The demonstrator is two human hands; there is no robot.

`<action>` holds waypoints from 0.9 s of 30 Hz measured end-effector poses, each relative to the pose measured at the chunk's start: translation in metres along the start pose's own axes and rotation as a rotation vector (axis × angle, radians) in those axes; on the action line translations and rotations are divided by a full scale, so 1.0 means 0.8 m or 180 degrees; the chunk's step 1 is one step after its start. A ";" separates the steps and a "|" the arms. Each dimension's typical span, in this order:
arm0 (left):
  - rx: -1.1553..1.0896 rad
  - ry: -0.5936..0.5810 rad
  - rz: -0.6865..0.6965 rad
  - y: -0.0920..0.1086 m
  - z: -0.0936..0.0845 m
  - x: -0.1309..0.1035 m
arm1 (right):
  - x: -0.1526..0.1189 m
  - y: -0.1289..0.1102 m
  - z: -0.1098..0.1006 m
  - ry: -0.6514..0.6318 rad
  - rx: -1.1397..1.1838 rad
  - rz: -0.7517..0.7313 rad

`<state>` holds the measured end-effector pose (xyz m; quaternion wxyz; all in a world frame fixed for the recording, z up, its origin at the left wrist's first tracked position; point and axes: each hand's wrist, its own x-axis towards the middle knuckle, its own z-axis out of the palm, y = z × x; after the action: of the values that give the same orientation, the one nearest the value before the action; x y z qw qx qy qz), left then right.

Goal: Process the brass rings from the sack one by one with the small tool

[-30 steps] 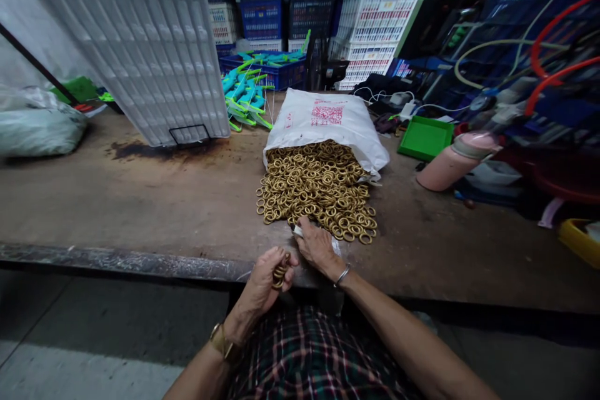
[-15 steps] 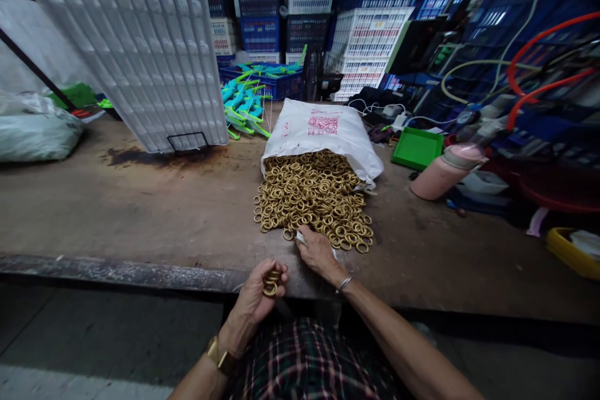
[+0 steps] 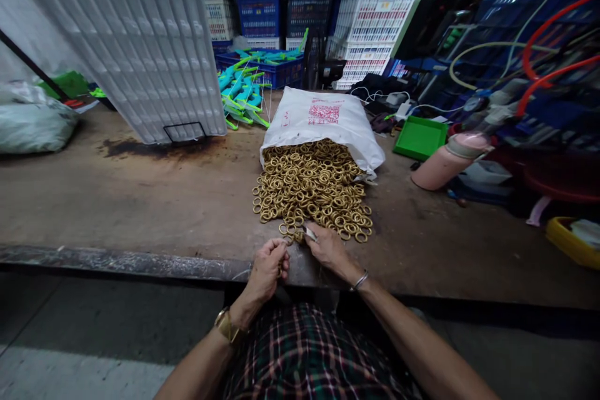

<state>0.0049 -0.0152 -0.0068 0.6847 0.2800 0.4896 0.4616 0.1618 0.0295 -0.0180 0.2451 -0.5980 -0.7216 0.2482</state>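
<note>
Gold-coloured rings (image 3: 312,190) spill in a heap from the mouth of a white sack (image 3: 323,115) with red print. My left hand (image 3: 269,265) is closed around some of the rings at the table's front edge, its fingertips pinched near the heap's front. To its right, my right hand (image 3: 328,250) is at the front of the heap, fingers closed on a small whitish item whose shape I cannot make out. A few rings lie between the two hands.
A ribbed translucent panel (image 3: 173,56) stands at the left. Teal and green plastic parts (image 3: 241,97) lie behind it. At the right are a green tray (image 3: 420,137), a pink bottle (image 3: 445,162) and a yellow container (image 3: 572,244). Stacked crates (image 3: 375,19) fill the back.
My left hand has moved up towards the heap and turned, its fingers now closed over the rings. My right hand has shifted slightly right. The view has tilted down a little.
</note>
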 end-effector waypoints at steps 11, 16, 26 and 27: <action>0.0140 0.0114 0.0036 -0.001 -0.003 0.007 | 0.012 0.008 -0.002 0.0339 0.0373 0.0151; 0.0186 0.0169 0.0039 0.001 -0.001 0.007 | 0.013 0.003 -0.005 0.0229 0.0276 0.0066; 0.0875 0.0298 0.0427 0.007 0.002 0.020 | 0.006 -0.013 0.008 -0.0099 0.0645 -0.0333; 0.0923 0.0271 0.0424 0.007 0.002 0.021 | 0.005 -0.015 0.009 -0.0111 0.0678 -0.0360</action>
<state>0.0062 0.0025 -0.0084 0.5836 0.3878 0.5600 0.4420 0.1474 0.0309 -0.0155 0.3083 -0.5226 -0.7278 0.3196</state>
